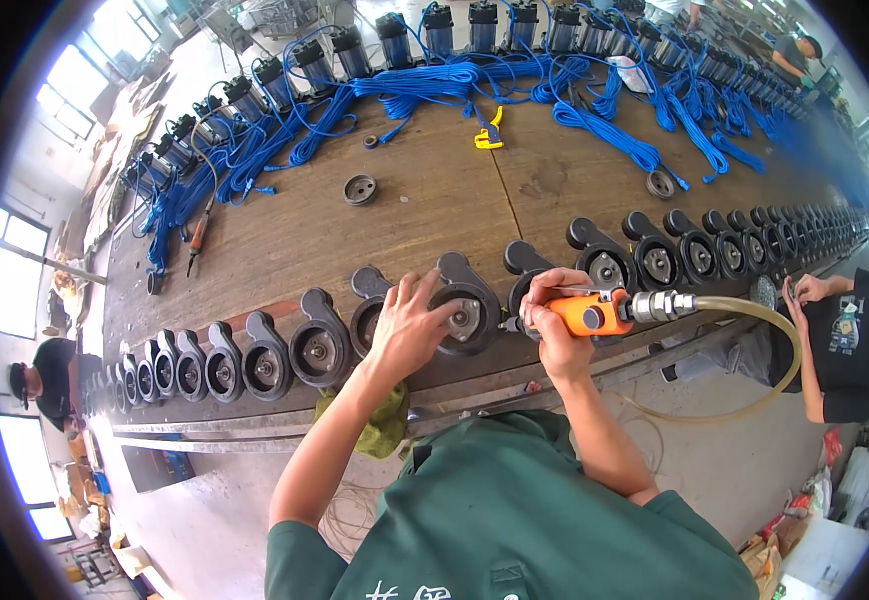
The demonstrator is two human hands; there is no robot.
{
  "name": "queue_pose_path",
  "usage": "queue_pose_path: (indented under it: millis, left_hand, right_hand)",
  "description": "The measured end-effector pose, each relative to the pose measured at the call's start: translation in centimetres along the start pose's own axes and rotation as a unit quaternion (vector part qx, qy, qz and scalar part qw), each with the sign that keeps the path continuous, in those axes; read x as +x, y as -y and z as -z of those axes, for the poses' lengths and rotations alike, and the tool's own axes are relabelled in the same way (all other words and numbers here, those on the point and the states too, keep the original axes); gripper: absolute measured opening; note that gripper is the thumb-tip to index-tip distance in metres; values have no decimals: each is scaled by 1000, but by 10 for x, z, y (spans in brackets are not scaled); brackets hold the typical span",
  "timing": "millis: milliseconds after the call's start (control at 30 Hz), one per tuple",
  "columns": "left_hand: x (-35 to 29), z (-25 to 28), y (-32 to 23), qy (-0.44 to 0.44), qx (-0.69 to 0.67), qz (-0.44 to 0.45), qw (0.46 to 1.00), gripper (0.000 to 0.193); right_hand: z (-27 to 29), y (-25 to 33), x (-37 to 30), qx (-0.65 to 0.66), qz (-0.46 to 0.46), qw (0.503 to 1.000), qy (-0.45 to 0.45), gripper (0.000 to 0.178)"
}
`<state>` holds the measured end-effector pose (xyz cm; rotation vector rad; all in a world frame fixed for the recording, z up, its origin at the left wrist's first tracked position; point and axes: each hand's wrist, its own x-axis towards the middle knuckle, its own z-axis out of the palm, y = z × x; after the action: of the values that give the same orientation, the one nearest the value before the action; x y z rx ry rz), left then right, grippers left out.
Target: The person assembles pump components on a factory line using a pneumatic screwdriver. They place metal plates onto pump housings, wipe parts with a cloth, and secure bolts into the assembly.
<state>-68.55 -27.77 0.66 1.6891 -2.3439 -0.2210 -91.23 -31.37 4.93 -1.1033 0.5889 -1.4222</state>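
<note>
My right hand is wrapped round an orange pneumatic screwdriver, held almost level, with its tip pointing left. A metal coupling joins its back end to a clear yellowish air hose. The tip reaches the right side of a round black pump housing with a metal centre. My left hand lies with spread fingers over the left part of that housing, fingertips near its centre. Another black housing is partly hidden behind my left hand.
Along the near table edge runs a long row of similar black housings. Silver motors with coiled blue cables line the far side. A yellow-handled tool, loose metal rings and a second driver lie between. Co-workers stand on both sides.
</note>
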Motion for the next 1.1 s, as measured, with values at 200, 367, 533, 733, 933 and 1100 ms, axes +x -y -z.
queue_pose_path:
  millis: [200,367,533,733,933,1100]
  left_hand:
    - [9,-3,-4,-4,-22,29,999,51]
    - [19,0,-1,20,-35,28,999,62]
    - [24,6,2,54,3,24,998,61]
    - [21,2,-3,61,0,76,995,56]
    - [27,-7,-6,121,38,100,987,45]
    - [26,-15,-7,127,48,110,985,36]
  right_hand:
    - [-9,-6,10,-13,12,1000,24,32]
    - [-17,-15,15,-36,3,999,27,32]
    - [-21,-36,16,-13,-9,999,39,30]
    - [-14,-70,15,-39,-22,998,39,28]
    - [-13,-79,16,-46,-39,997,48,27]
    - [-10,-85,19,-60,-48,995,66,27]
